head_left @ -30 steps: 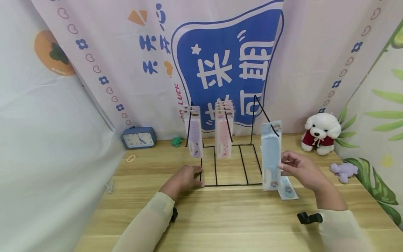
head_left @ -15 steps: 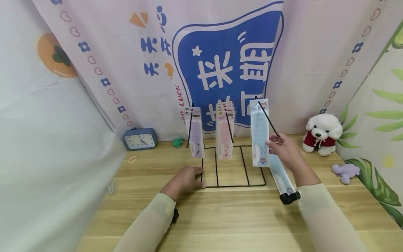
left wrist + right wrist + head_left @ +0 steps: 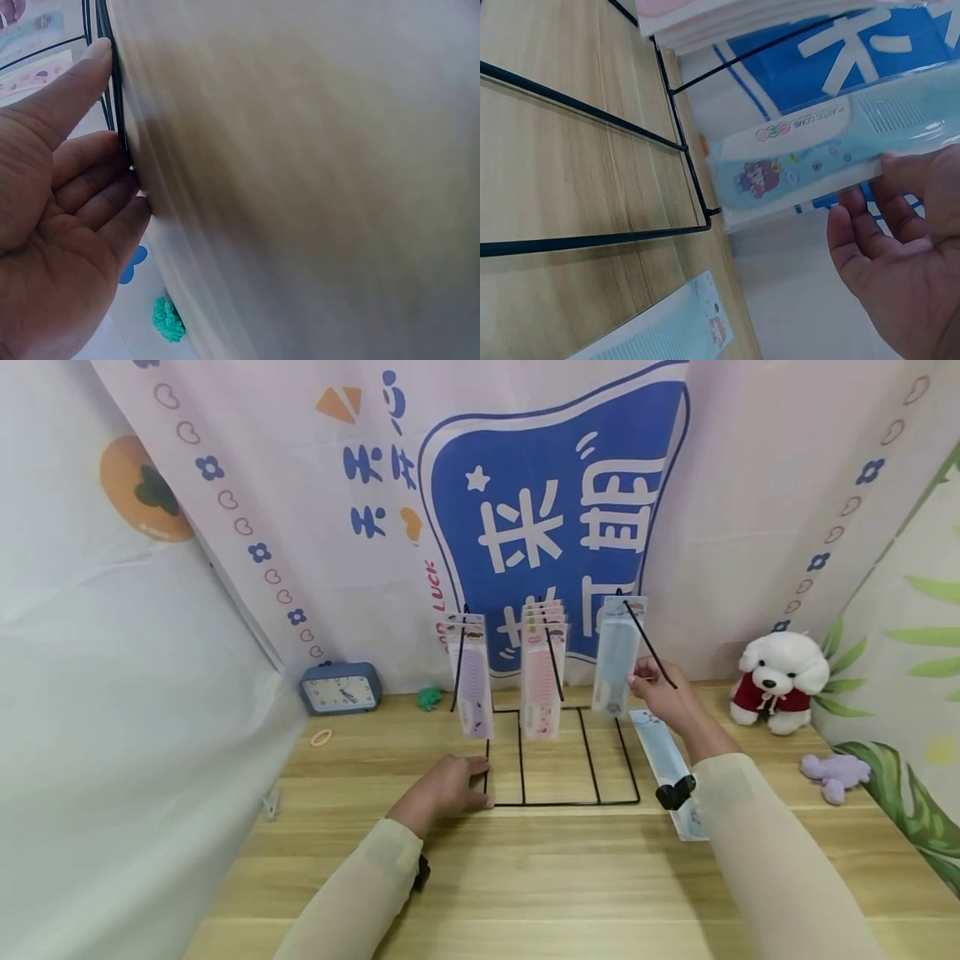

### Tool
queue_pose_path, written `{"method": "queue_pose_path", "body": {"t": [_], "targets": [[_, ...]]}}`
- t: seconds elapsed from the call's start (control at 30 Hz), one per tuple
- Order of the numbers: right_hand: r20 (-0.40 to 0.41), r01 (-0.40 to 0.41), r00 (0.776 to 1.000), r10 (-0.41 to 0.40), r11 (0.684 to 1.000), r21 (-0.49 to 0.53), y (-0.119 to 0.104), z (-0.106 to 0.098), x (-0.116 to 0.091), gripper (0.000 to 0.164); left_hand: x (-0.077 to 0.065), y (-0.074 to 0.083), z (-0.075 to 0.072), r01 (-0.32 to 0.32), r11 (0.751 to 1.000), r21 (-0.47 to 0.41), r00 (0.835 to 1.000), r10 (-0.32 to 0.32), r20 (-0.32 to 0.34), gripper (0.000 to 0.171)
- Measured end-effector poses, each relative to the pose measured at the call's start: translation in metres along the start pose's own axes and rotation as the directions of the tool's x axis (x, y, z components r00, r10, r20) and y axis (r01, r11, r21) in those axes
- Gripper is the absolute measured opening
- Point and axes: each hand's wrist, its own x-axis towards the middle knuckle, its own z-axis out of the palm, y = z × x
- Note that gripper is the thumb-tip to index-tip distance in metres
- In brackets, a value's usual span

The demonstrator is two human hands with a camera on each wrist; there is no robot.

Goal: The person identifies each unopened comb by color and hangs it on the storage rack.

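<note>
A black wire display rack (image 3: 562, 805) stands on the wooden table. My left hand (image 3: 450, 787) rests at the left side of its base, thumb and fingertips against the wire and the fingers only slightly bent. My right hand (image 3: 666, 692) pinches the right edge of a blue comb (image 3: 618, 664) in clear packaging, between thumb and fingers. The top of that comb's card overlaps the rack's right hook (image 3: 651, 647). Purple combs (image 3: 472, 685) hang in packs from the left hook, and pink combs (image 3: 542, 685) from the middle one. Another packaged blue comb (image 3: 667, 330) lies on the table beside the rack.
Along the back stand a blue alarm clock (image 3: 341, 687) and a white plush dog (image 3: 782, 681). A green scrunchie (image 3: 429, 698), a tan ring (image 3: 321, 738), a small clip (image 3: 271, 803) and a purple plush toy (image 3: 835, 775) lie about. A printed curtain (image 3: 720, 527) hangs behind.
My right hand has carried the blue comb up and left, then farther back along the right hook. The left hand stays at the rack's base.
</note>
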Motion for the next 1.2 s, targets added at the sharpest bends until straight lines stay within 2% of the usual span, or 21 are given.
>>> {"method": "queue_pose_path", "body": {"t": [0.23, 0.4, 0.5, 0.6, 0.7, 0.77, 0.87, 1.0, 1.2], "targets": [[0.017, -0.033, 0.999, 0.032, 0.995, 0.093, 0.002, 0.003, 0.008, 0.036, 0.001, -0.002, 0.001, -0.005, 1.000, 0.008, 1.000, 0.005, -0.002, 0.068], [0.011, -0.044, 0.999, 0.043, 0.994, 0.101, 0.002, 0.003, 0.008, 0.041, 0.002, -0.003, 0.001, -0.004, 1.000, 0.014, 1.000, 0.004, -0.001, 0.069], [0.005, -0.025, 1.000, 0.025, 0.999, 0.047, 0.004, -0.002, 0.004, 0.049, 0.002, -0.003, 0.001, -0.007, 1.000, 0.012, 1.000, 0.007, -0.004, 0.069], [0.013, -0.036, 0.999, 0.038, 0.995, -0.095, 0.010, -0.009, -0.009, 0.057, 0.002, -0.003, 0.002, -0.005, 1.000, 0.008, 1.000, 0.005, -0.002, 0.069], [0.040, -0.098, 0.993, 0.114, 0.956, -0.277, 0.017, -0.014, -0.028, 0.066, 0.002, -0.003, 0.002, 0.001, 1.000, -0.002, 1.000, -0.001, 0.005, 0.069], [0.058, -0.145, 0.982, 0.181, 0.910, -0.389, 0.023, -0.016, -0.043, 0.074, 0.003, -0.002, 0.000, 0.002, 1.000, 0.001, 1.000, -0.002, 0.009, 0.070], [0.084, -0.212, 0.954, 0.287, 0.846, -0.490, 0.032, -0.014, -0.063, 0.087, 0.003, -0.001, -0.001, -0.005, 1.000, 0.007, 1.000, 0.005, 0.008, 0.071], [0.107, -0.286, 0.912, 0.397, 0.799, -0.529, 0.041, -0.007, -0.080, 0.099, 0.004, -0.002, -0.001, -0.002, 1.000, 0.022, 1.000, 0.002, 0.002, 0.070], [0.122, -0.342, 0.872, 0.474, 0.768, -0.541, 0.046, 0.003, -0.084, 0.111, 0.003, -0.002, 0.001, 0.007, 1.000, 0.003, 1.000, -0.007, 0.003, 0.069]]}}
